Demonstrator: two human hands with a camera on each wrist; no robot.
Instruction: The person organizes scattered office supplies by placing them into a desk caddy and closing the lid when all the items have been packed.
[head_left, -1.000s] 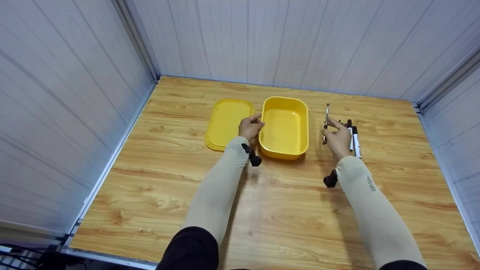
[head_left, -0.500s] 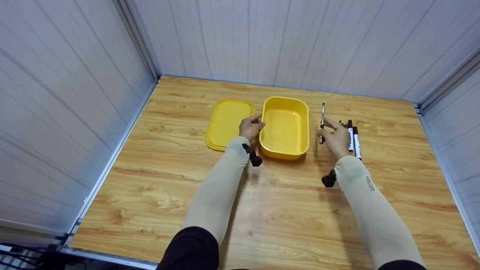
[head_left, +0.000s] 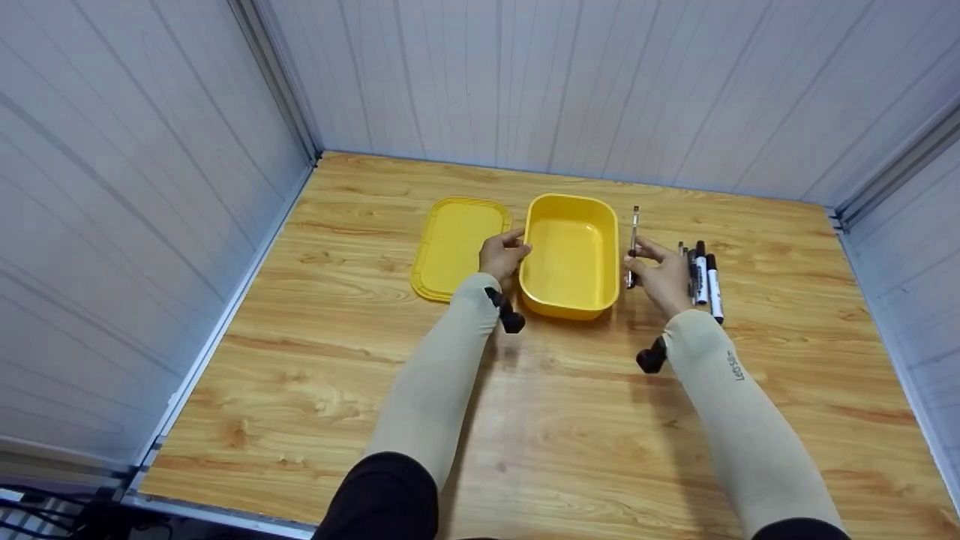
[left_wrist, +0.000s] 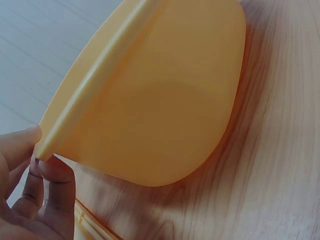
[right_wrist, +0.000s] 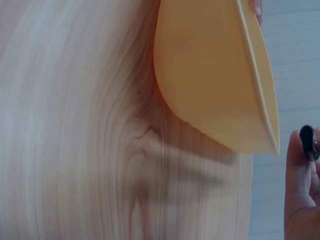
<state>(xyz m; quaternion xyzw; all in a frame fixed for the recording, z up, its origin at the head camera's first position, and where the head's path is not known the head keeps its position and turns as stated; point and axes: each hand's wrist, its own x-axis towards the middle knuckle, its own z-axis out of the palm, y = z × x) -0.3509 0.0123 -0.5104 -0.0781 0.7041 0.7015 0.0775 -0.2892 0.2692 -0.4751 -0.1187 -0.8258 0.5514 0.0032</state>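
A yellow plastic box [head_left: 562, 259] with no lid on it stands on the wooden table. My left hand [head_left: 501, 256] pinches its left rim; in the left wrist view the thumb lies over the rim and curled fingers [left_wrist: 57, 185] sit beneath it. Just right of the box, my right hand [head_left: 664, 279] pinches a slim pen [head_left: 634, 236] with a clear barrel and a dark lower part, held lengthwise along the box's side. In the right wrist view the dark end of the pen [right_wrist: 307, 142] shows between thumb and fingers, a small gap away from the box wall.
The yellow lid [head_left: 459, 247] lies flat to the left of the box, partly behind my left hand. Right of my right hand lie several pens and markers, including a white marker with a black cap [head_left: 715, 289]. White panel walls [head_left: 480, 82] border the table.
My right hand has moved left with the pen, from near the markers to beside the box's right rim. The left hand and the box have stayed in place.
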